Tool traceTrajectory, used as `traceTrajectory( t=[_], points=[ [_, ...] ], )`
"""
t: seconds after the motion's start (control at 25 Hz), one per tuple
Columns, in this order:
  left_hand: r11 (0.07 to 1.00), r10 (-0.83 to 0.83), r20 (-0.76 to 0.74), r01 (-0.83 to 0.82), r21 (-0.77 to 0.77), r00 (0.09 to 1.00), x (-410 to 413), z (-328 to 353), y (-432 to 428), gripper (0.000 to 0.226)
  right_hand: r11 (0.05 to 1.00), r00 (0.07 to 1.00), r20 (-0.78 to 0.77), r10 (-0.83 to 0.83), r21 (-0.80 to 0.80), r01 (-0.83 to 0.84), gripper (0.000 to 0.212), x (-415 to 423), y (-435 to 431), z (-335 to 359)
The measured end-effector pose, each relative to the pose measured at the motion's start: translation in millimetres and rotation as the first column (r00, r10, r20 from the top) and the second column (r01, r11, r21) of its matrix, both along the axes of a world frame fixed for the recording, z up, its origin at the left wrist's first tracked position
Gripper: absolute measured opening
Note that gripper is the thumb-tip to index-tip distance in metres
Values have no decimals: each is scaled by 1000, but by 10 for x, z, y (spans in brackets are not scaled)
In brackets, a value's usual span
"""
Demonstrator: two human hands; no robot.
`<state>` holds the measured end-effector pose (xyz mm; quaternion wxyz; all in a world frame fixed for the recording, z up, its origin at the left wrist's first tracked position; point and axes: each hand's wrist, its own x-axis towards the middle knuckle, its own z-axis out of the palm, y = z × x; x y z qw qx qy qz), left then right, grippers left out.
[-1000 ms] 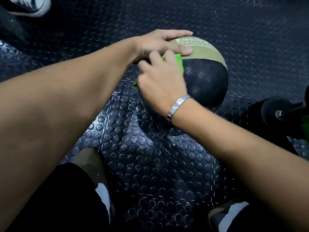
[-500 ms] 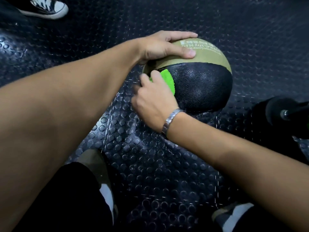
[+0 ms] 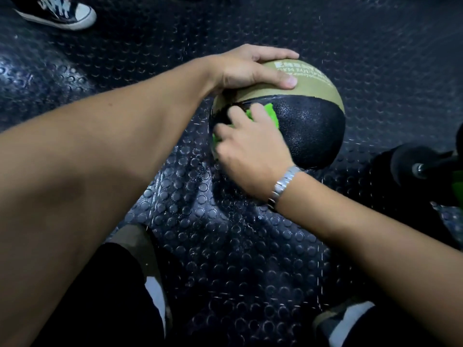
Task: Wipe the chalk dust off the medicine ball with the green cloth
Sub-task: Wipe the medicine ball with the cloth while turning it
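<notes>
A medicine ball (image 3: pixel 312 132), black with an olive-tan band and white lettering, rests on the studded black rubber floor. My left hand (image 3: pixel 250 68) lies flat over the ball's top left, fingers spread along the tan band. My right hand (image 3: pixel 250 149), with a metal wristband, presses the bright green cloth (image 3: pixel 271 112) against the ball's near left black panel. Most of the cloth is hidden under my fingers; a small green bit shows at the left of the hand.
Studded rubber floor (image 3: pixel 225 246) all around. Another person's sneaker (image 3: pixel 57 13) is at the top left. My own shoes (image 3: pixel 155 291) (image 3: pixel 348 319) are at the bottom. A dark piece of equipment with a metal axle (image 3: pixel 421 169) stands at the right edge.
My right hand with the cloth slid down the ball's left side, then moved back up a little onto the black panel. My left hand stayed on top of the ball.
</notes>
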<state>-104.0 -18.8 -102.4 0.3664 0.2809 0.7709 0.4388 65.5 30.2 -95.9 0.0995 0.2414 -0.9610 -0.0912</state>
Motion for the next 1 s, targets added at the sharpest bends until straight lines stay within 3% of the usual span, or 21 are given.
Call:
traceTrajectory(
  t=[0.16,0.28,0.4,0.56,0.76,0.84,0.92,1.0],
  points=[
    [1000,18,13,-18,15,1000,19,-10,54,71,993,974,-197,107,-23,-114,24,384,636,-125],
    [1000,27,33,-27,-8,999,8,19,44,77,976,951,-248,183,-73,-207,27,621,1126,-181],
    [999,24,35,-23,-22,999,-13,7,24,77,977,958,-257,128,-133,-166,27,755,1418,-228],
    [999,12,17,-11,-39,1000,10,10,48,73,966,962,-270,42,-234,-108,28,667,1152,-157],
    [997,-29,-32,27,-68,999,23,54,93,66,987,951,-308,-13,-156,-37,28,332,568,-151],
    [996,-38,-38,34,-82,999,33,79,100,71,972,950,-305,-62,-235,-12,24,379,707,-173],
    [996,-33,-36,29,-84,999,33,98,104,74,885,932,-292,-216,-461,60,25,471,941,-233],
    [995,-42,-34,39,-91,999,5,96,111,76,682,889,-209,-407,-717,143,20,517,1095,-314]
  ],
)
